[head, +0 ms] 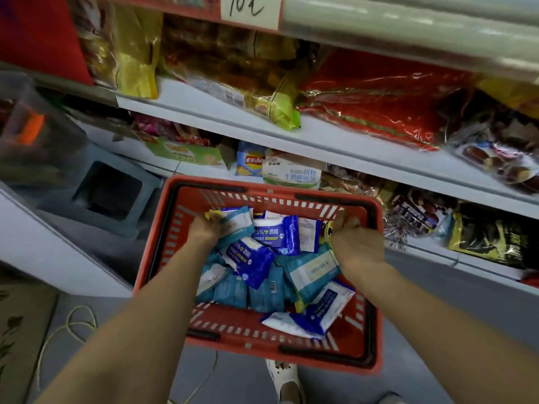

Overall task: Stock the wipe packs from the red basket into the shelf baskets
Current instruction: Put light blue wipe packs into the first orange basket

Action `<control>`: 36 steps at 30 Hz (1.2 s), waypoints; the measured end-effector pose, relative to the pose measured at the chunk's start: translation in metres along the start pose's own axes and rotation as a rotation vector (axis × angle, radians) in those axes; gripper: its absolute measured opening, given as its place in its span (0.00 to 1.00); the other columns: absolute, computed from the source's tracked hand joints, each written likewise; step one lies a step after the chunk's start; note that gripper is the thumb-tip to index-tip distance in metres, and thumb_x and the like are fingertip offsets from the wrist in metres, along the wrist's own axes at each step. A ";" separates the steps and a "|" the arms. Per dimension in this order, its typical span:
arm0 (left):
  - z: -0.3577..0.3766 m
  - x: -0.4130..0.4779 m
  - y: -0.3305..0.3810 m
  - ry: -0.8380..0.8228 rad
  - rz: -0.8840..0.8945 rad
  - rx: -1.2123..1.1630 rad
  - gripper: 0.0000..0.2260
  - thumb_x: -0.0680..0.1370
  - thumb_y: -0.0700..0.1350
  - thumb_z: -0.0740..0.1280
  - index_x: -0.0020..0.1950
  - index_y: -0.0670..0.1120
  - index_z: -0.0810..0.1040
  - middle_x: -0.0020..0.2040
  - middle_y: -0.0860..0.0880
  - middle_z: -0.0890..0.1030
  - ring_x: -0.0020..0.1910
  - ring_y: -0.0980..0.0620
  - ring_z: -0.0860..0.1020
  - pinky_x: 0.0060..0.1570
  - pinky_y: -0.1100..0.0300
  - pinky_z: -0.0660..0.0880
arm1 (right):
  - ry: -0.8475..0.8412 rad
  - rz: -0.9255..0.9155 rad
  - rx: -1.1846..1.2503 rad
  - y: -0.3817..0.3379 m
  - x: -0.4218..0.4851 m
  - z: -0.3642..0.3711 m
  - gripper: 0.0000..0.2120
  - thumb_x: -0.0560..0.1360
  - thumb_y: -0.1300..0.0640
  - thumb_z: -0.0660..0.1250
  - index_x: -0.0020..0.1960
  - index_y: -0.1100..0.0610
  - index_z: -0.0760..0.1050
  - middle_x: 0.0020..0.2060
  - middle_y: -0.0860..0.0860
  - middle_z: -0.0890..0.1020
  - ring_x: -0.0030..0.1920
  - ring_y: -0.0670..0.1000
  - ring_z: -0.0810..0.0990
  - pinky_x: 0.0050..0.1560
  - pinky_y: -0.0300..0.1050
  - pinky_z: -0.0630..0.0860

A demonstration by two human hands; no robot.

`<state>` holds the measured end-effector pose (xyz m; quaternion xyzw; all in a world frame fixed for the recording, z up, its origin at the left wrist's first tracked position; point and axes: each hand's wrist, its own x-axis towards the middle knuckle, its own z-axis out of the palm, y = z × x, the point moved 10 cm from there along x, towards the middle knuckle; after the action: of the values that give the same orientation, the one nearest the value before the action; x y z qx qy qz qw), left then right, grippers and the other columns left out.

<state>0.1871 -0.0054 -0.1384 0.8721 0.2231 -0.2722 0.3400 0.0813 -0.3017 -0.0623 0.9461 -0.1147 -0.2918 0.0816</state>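
While both forearms reach in from 6 o'clock, the red basket (233,349) fills the middle of the view, its far rim just below the lower shelf (291,141). Wipe packs (256,290) lie heaped inside, teal ones underneath and dark blue ones (277,234) on top; how many are buried beneath cannot be made out. One blue-and-white pack (318,313) leans against the near wall at 5 o'clock.

At 10 o'clock in the basket, the left hand (204,228) curls its fingers onto the edge of a pale teal pack (237,223), gripping it; the fingertips are hidden behind the pack and a scrap of yellow wrapper. At 2 o'clock, the right hand (355,243) has its fingers bent downward beside a yellow pack (328,231), which the hand mostly covers. Whether the hand holds that pack or only touches it cannot be told.

Across the top, from 9 to 3 o'clock, the shelves carry blurred snack bags (379,97), their print unreadable. A handwritten price card (250,7) is cut off at 12 o'clock. A grey box (113,191) with a dark opening sits at 9 o'clock. A pale shoe (284,380) shows under the basket at 6 o'clock, and a yellow-green cord (73,322) trails over the floor at 8 o'clock.
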 end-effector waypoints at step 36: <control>-0.054 -0.198 0.049 0.216 0.280 -0.429 0.11 0.83 0.48 0.55 0.49 0.43 0.71 0.41 0.47 0.73 0.40 0.51 0.71 0.41 0.52 0.70 | 0.155 0.221 2.011 0.097 -0.140 -0.005 0.07 0.77 0.64 0.64 0.47 0.56 0.79 0.40 0.52 0.85 0.41 0.53 0.81 0.47 0.51 0.77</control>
<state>0.0841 -0.0400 0.0428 0.8265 0.1877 -0.0745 0.5254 -0.0446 -0.3578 0.0383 0.5764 -0.3885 0.0113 -0.7188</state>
